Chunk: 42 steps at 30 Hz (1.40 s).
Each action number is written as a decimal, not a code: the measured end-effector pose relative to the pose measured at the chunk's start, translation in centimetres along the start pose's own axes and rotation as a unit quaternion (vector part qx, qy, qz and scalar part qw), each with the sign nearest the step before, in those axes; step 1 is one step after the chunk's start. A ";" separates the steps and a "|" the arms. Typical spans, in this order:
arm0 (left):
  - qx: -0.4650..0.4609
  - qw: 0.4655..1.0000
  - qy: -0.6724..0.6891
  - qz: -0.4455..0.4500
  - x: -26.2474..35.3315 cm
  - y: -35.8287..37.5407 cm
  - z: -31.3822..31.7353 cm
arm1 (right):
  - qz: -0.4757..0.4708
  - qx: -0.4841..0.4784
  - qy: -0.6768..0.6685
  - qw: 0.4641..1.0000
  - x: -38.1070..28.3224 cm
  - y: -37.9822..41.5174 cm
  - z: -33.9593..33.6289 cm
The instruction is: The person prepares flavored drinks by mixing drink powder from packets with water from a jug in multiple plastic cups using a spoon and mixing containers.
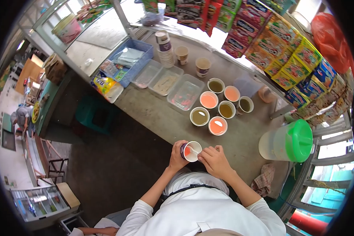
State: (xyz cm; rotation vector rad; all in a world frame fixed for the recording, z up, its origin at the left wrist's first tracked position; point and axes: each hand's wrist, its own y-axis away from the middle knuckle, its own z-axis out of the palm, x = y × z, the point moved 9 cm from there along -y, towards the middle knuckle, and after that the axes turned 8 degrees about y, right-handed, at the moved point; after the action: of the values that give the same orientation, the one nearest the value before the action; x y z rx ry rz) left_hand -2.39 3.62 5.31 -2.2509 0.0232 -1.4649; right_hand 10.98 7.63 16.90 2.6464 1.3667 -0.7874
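currently | cup (pixel 191 152): purple outside, white inside, orange contents | hands: left (pixel 178 156) grasping it, right (pixel 215 160) pinching white utensil (pixel 194 150)

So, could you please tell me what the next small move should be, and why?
Probably a gentle stir: the left hand steadies the cup, pink-orange liquid shows inside, and the right hand holds what looks like a white spoon in it.

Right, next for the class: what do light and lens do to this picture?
Head view: black, curved corners and bowed window bars, strong wide-angle distortion; head view: daylight blown out white around the hanging sachets; head view: small glare spots on the nearest filled cups; head view: floor in deep shadow.
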 end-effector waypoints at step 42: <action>0.068 0.992 -0.101 -0.011 -2.0 -1.0 -3.2 | -0.095 -0.032 0.016 0.995 -0.4 -3.8 3.0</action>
State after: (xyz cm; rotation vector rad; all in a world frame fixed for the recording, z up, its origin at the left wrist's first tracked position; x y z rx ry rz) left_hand -6.25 3.92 5.05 -2.2815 -0.1613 -1.2043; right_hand 6.58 8.81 15.21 2.5183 1.6423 -0.7096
